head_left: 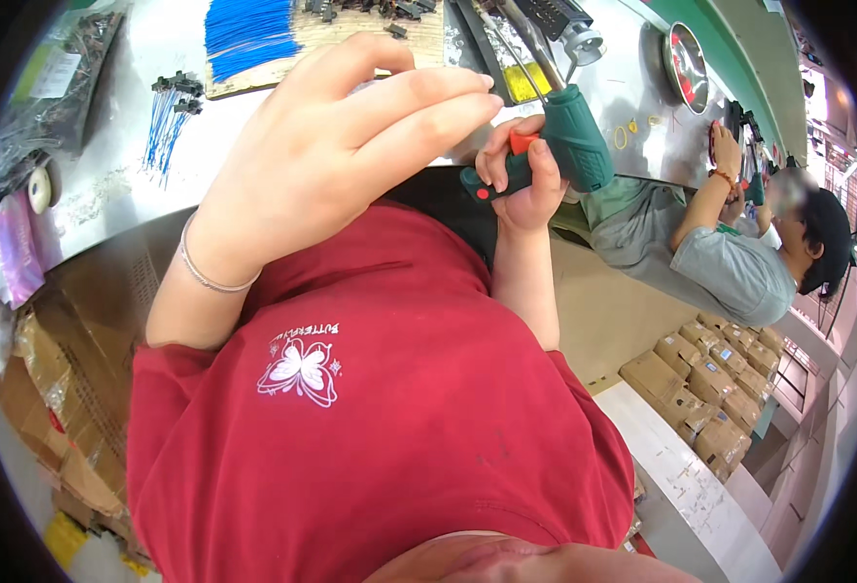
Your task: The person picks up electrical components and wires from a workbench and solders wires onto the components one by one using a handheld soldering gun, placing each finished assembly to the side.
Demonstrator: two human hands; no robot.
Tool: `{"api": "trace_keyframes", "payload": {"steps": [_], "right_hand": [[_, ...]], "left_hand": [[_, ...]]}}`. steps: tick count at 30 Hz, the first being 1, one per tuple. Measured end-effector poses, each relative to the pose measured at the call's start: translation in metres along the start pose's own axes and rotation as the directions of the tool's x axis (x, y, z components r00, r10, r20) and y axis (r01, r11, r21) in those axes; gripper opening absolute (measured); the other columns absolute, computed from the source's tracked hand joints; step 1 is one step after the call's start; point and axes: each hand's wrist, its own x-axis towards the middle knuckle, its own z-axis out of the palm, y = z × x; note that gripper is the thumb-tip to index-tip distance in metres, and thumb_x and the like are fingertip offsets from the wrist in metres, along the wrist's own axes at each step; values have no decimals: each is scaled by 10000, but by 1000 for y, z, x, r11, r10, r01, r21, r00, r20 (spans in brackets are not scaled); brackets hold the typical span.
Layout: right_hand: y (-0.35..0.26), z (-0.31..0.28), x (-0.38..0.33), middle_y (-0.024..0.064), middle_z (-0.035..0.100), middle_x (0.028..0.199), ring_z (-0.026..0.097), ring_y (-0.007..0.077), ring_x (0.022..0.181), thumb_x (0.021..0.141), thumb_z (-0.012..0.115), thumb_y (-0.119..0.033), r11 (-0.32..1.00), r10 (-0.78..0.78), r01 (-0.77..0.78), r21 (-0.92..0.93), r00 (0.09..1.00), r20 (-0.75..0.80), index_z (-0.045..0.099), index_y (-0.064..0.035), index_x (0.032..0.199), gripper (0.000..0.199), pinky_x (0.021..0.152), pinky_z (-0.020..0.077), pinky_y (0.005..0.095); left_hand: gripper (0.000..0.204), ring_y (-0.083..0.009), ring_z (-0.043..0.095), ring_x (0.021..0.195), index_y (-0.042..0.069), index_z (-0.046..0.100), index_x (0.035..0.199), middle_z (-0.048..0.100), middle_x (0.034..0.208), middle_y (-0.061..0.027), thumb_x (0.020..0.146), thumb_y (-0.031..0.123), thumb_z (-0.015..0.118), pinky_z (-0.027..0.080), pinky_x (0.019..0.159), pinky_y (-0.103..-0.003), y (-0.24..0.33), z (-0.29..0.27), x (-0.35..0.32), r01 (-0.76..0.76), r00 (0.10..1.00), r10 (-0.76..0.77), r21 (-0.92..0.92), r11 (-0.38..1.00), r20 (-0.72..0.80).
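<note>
My left hand (331, 136) is above the workbench, back of the hand toward me. Its index and middle fingers reach right, close together, and the others bend; the thumb and anything under the fingertips are hidden. My right hand (525, 175) is closed round the handle of a dark green pistol-shaped soldering gun (576, 141) with a red trigger (523, 143). Beyond the left hand, blue wires (248, 39) lie in a bundle on a wooden board (326, 31), with small black parts (404, 10) beside them. Several black connectors with blue wires (174, 102) lie left of the hand.
A yellow sponge (524, 84) sits in a holder behind the soldering gun. Farther right stands a round metal bowl (686, 68). At the right a co-worker (739, 262) works at the same bench. Plastic bags (59, 78) lie far left; cardboard boxes (710, 379) are stacked at the right.
</note>
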Motion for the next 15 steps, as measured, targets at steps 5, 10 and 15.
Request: {"api": "trace_keyframes", "payload": {"steps": [5, 10, 15], "right_hand": [[0, 3, -1, 194, 598, 777, 447, 126, 455, 928, 538, -267, 998, -5, 9, 68, 998, -66, 498, 40, 942, 310, 463, 412, 284], [0, -1, -1, 188, 577, 796, 436, 125, 444, 931, 505, -260, 1000, -11, 11, 10, 1000, 1, 474, 16, 963, 281, 456, 399, 288], [3, -5, -2, 196, 563, 840, 426, 124, 436, 937, 471, -242, 999, -32, 32, -2, 999, 43, 448, -25, 1016, 233, 459, 394, 299]], "left_hand": [[479, -284, 550, 930, 49, 614, 1143, 637, 1176, -56, 688, -80, 543, 472, 811, -353, -1, 4, -4, -41, 996, 43, 22, 999, -72], [453, -288, 551, 937, 54, 620, 1122, 642, 1140, -67, 697, -84, 544, 469, 812, -359, -4, 11, -5, 2, 999, -1, 35, 999, -35], [322, -261, 555, 1046, 93, 626, 1068, 636, 1055, -39, 748, 57, 629, 417, 896, -403, -26, 13, -4, 233, 966, -255, 305, 923, 33]]}}
